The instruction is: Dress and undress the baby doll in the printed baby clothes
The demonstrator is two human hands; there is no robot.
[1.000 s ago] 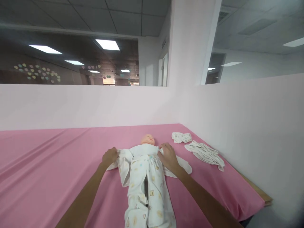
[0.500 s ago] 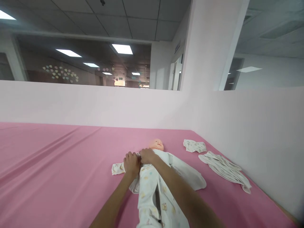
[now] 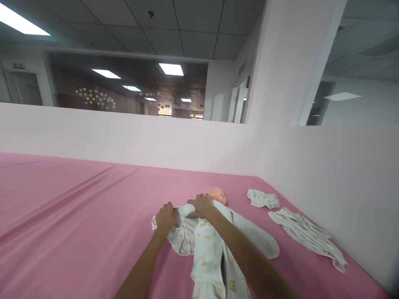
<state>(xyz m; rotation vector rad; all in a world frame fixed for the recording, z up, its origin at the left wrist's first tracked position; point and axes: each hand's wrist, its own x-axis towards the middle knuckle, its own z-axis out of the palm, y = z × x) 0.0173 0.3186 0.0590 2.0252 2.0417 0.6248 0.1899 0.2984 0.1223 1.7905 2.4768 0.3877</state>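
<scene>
A baby doll lies on its back on a pink sheet, its head away from me. White patterned trousers cover its legs. An open white top is spread out under and beside its body. At the left, my left hand is closed round the top's sleeve, whose cuff pokes out past my fingers. My right hand is bent over the doll's shoulder and upper arm, just below the head. My fingers and the cloth partly hide the doll's arm.
A folded patterned cloth and a crumpled white garment lie to the right on the pink sheet. White walls with windows border the far and right sides.
My hands have moved apart, the left one outward along the sleeve. More white cloth shows stretched between them. The view has shifted, so everything sits further right.
</scene>
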